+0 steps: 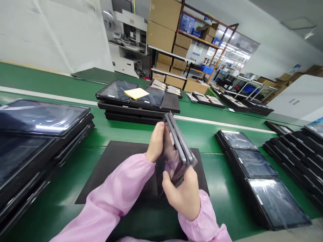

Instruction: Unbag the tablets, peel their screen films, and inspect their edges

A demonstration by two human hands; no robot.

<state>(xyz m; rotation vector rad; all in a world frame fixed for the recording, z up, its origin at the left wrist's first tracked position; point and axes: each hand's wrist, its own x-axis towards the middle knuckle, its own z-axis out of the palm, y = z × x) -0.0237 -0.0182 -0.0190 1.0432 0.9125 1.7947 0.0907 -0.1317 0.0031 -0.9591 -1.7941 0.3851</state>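
Note:
Two flat tablet-like devices (175, 148) stand on edge, pressed face to face between my hands. Their glossy screen side is turned left and a small white label shows on it. My left hand (156, 143) grips their far left end, fingers partly hidden behind. Around the near lower end closes my right hand (183, 191), with the thumb on the screen side. Below the devices lies a black mat (121, 168) on the green work surface (222, 178).
Black trays with screens (45, 117) are stacked at left. Another tray stack (141, 109) stands ahead with a yellow paper (136, 93) on top. At right are a tray of three screens (254, 163) and stacked black trays (295, 151). Shelving (202, 40) rises behind.

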